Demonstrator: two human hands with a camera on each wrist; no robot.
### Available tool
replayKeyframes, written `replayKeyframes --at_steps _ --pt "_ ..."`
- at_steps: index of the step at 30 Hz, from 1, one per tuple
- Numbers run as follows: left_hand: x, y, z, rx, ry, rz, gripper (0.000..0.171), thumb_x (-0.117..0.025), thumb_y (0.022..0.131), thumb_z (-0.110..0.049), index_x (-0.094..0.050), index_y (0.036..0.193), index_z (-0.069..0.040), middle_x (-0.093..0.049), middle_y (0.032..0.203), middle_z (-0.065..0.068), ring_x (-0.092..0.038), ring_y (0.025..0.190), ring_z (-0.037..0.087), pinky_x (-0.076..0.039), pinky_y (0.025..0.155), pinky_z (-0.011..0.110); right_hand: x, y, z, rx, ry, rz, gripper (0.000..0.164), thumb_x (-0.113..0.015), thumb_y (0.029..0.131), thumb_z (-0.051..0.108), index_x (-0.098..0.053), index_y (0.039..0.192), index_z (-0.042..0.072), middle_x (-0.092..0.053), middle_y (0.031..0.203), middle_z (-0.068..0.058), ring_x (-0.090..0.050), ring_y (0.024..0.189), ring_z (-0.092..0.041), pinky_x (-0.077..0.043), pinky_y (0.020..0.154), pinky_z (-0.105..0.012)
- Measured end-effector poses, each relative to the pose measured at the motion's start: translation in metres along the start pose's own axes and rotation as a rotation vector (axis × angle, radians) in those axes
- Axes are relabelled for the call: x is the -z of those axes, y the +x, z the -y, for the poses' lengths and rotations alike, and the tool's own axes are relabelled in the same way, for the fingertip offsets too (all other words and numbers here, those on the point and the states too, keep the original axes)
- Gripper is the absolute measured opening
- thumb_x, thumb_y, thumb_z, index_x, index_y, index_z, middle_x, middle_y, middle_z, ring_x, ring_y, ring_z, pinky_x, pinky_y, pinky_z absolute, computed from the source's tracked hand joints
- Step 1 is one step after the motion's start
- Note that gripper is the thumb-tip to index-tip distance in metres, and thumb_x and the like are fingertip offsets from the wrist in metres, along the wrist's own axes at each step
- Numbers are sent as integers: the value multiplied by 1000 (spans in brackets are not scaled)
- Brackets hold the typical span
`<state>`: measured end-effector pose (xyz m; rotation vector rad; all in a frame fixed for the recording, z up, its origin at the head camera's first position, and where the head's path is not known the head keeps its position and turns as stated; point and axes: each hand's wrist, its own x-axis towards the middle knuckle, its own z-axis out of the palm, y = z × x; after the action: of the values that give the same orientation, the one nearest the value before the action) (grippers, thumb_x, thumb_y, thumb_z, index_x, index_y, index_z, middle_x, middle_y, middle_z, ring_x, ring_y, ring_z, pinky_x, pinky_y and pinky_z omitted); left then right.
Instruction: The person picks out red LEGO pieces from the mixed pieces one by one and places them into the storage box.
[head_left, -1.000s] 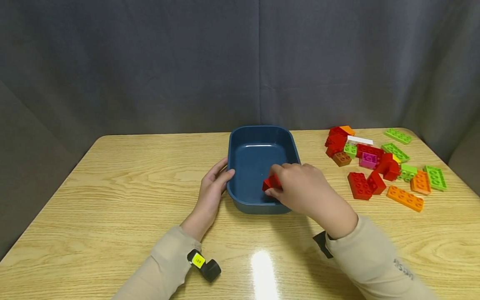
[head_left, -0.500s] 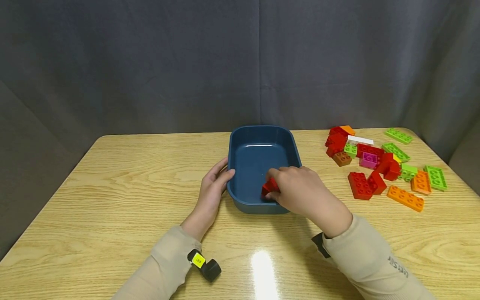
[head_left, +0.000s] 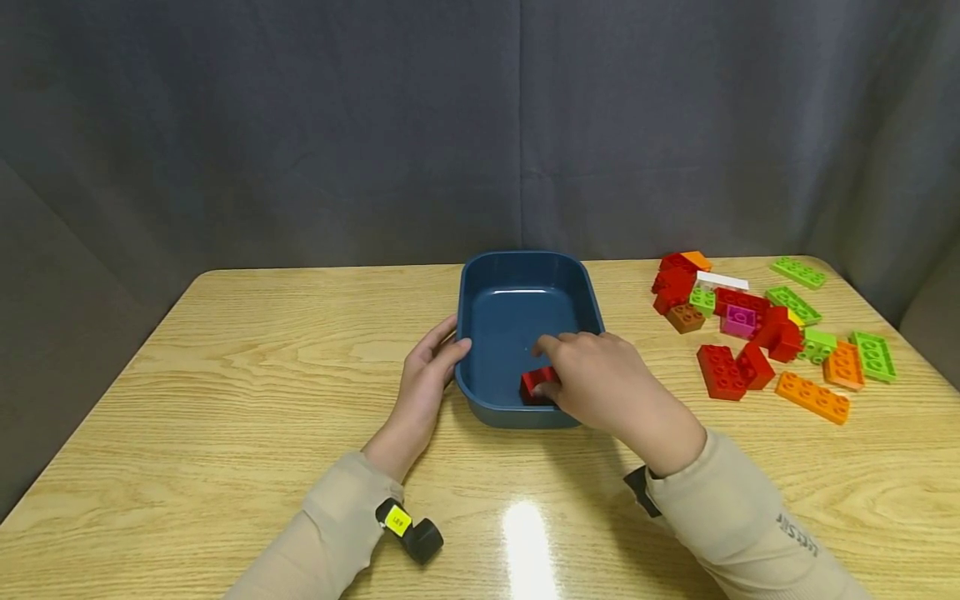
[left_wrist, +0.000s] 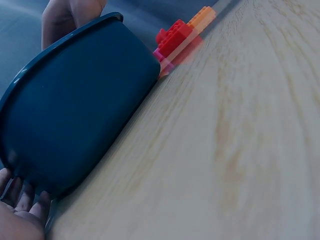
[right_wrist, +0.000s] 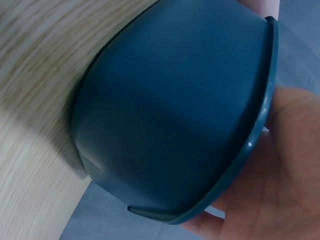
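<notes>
A dark blue plastic bin (head_left: 513, 414) stands on the wooden table, and my left hand (head_left: 422, 379) holds its left side. The left thumb lies over the rim while the other fingers rest along the outer wall, as the left wrist view also shows. Inside the bin, near its front right corner, a red toy brick (head_left: 536, 386) sits on the floor. My right hand (head_left: 600, 379) reaches over the right rim to it. Its index finger is lifted off the brick and the thumb is beside it; the other fingertips are hidden. In the right wrist view the bin's wall hides the brick.
To the right of the bin lies a loose pile of bricks: red ones (head_left: 722, 372), an orange one (head_left: 813, 397), green plates (head_left: 798, 272), a white one (head_left: 722, 282) and a brown one (head_left: 686, 317). A grey curtain (head_left: 375, 133) hangs behind the table.
The red brick has gone down onto the bin's floor and turned level. My right fingers have loosened from it, the index finger moving away. The left hand has stayed in place.
</notes>
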<state>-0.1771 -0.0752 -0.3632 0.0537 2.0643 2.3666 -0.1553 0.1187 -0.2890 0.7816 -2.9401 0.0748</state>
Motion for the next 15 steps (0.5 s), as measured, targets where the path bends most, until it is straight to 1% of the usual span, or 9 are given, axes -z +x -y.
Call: replayKeyframes --at_steps 4,7,9,11,15 --pt "0 0 0 1 4 1 52 -56 91 -25 -43 140 -11 -47 145 14 -46 129 21 -33 114 45 4 -1 1 -14 3 -3 45 -73 77 32 -66 113 7 -75 98 -10 -64 77 -23 -57 70 -43" --pt "1 -1 0 -1 3 4 53 -55 91 -24 -42 141 -11 -47 145 14 -46 129 22 -34 113 45 10 -3 1 -35 2 2 46 -71 78 35 -66 115 8 -75 103 -9 -66 82 -24 -57 73 -45" --pt "1 -1 0 -3 3 5 53 -55 92 -24 -42 141 -10 -47 145 14 -46 129 22 -34 113 46 15 -4 0 -53 3 7 46 -70 79 36 -65 117 9 -74 105 -9 -66 83 -25 -57 74 -46" --pt "1 0 0 -2 4 6 53 -55 92 -24 -42 141 -10 -47 145 14 -46 129 22 -34 113 46 20 -6 0 -68 8 8 46 -69 80 36 -64 118 10 -74 106 -9 -66 83 -26 -57 74 -46" --pt "1 0 0 1 6 5 52 -55 92 -24 -43 141 -11 -47 145 14 -47 128 21 -34 113 46 29 -8 -4 -76 14 -10 46 -68 82 36 -63 118 9 -74 104 -11 -66 81 -26 -57 69 -44"
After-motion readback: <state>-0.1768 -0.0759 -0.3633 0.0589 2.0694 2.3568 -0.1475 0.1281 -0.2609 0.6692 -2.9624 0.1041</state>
